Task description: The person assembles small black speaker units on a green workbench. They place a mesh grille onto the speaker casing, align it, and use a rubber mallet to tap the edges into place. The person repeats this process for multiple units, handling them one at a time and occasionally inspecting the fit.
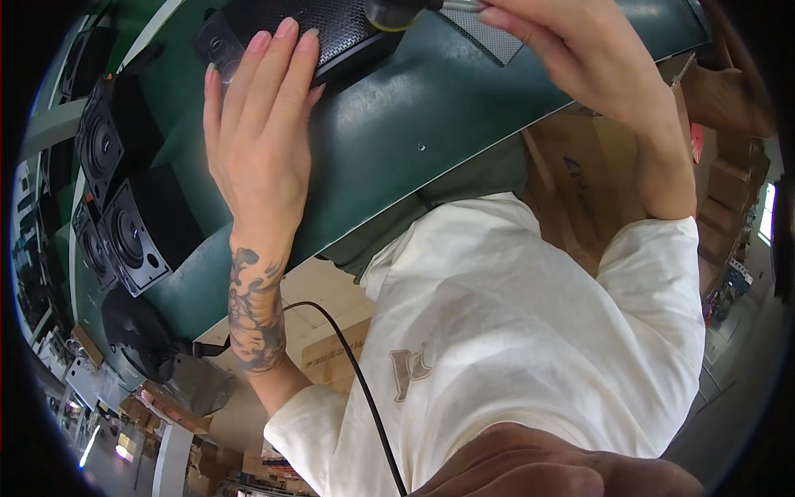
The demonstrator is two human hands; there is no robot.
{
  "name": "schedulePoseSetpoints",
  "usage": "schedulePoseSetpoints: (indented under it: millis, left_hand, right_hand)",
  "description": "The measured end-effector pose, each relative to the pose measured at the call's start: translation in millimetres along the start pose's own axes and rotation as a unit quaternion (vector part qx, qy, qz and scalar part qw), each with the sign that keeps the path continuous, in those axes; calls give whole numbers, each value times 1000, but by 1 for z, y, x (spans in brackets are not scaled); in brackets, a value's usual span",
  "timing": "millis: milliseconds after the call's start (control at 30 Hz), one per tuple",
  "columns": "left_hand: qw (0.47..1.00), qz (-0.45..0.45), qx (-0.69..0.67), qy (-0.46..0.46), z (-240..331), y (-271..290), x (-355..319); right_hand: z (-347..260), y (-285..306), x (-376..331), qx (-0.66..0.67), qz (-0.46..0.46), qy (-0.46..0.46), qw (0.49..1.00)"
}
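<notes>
A black speaker [338,26] with a perforated metal grille lies on the green tabletop at the top edge. My left hand [258,137] rests flat across its left part, fingers stretched out and thumb along the near side. My right hand [580,54] is closed around the metal handle of a mallet [393,15]. The mallet's dark, rounded head is over the right part of the grille; whether it touches cannot be made out. Under the handle, a grey mesh panel [489,37] lies on the table. The top edge of the picture cuts off speaker and mallet.
Several black speakers [137,228] stand along the left of the green table [406,124]. A black object with a strap [137,331] lies near its left corner. A black cable [356,373] hangs by my left forearm. Cardboard boxes [580,178] stand below the table's near edge.
</notes>
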State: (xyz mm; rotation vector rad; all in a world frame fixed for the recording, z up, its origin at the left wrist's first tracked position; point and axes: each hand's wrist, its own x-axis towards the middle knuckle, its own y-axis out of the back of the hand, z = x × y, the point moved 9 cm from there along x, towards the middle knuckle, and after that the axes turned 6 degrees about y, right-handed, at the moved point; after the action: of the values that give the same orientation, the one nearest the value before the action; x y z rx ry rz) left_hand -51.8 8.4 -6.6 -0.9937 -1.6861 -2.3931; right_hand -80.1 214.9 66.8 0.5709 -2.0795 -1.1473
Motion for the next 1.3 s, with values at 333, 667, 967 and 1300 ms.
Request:
schedulePoseSetpoints:
  millis: [333,667,967,1300]
  left_hand:
    - [1000,-16,-1,1,1,0,5]
    - [999,-31,-6,9,-1,1,4]
    - [999,48,-2,9,3,2,-3]
    - [994,58,-80,-43,11,11,-15]
  right_hand:
    - [12,25,31,17,109,-23,994]
    - [36,0,81,-76,21,35,996]
    - [7,-10,108,-72,-48,34,996]
    - [-28,-42,123,-65,-109,86,988]
